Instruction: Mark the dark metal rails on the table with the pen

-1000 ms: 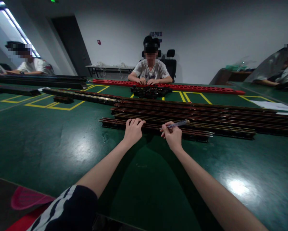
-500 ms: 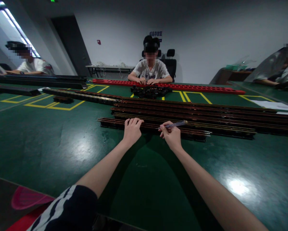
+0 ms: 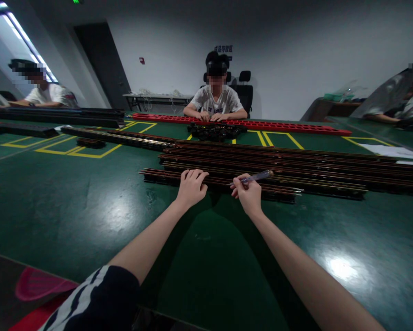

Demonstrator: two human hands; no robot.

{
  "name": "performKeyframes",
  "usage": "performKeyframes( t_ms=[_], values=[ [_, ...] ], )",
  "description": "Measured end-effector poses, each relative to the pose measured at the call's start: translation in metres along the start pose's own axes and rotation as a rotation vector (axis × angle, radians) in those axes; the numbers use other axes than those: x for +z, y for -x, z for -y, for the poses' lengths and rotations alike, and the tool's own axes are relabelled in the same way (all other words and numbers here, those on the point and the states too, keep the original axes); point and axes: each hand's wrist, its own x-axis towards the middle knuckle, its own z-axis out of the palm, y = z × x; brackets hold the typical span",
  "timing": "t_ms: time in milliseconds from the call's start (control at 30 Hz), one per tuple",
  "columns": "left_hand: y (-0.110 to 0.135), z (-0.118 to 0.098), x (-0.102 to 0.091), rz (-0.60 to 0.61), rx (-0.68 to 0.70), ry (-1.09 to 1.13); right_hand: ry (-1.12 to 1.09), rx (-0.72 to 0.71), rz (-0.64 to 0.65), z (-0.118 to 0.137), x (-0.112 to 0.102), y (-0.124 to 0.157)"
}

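Note:
My left hand (image 3: 191, 186) rests with its fingers curled over the nearest dark brown rail (image 3: 165, 176), which lies crosswise on the green table (image 3: 89, 202). My right hand (image 3: 248, 193) is closed on a thin pen-like tool with a clear handle (image 3: 256, 177). The tool's tip points left and down at the same rail, just right of my left hand. Several more long rails (image 3: 296, 161) lie side by side behind the near one.
A person sits across the table behind a long red strip (image 3: 296, 127) and a pile of small black parts (image 3: 215, 131). Other people sit at the far left and far right. Yellow floor-style markings (image 3: 75, 151) and white paper (image 3: 385, 151) lie on the table.
Both hands stay on the nearest rail with only slight shifts; the tool's handle has tipped a little up and to the right.

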Motion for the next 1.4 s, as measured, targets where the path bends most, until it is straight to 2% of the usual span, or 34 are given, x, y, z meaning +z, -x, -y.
performKeyframes(
  t_ms=[900, 1400],
  values=[
    [0.0009, 0.0012, 0.0047, 0.005, 0.046, -0.034, -0.006, -0.022, -0.003, -0.0004, 0.0006, -0.0003],
    [0.0005, -0.0002, 0.0052, 0.006, 0.058, -0.036, 0.005, -0.061, 0.069, -0.0018, 0.001, -0.0002]
  ],
)
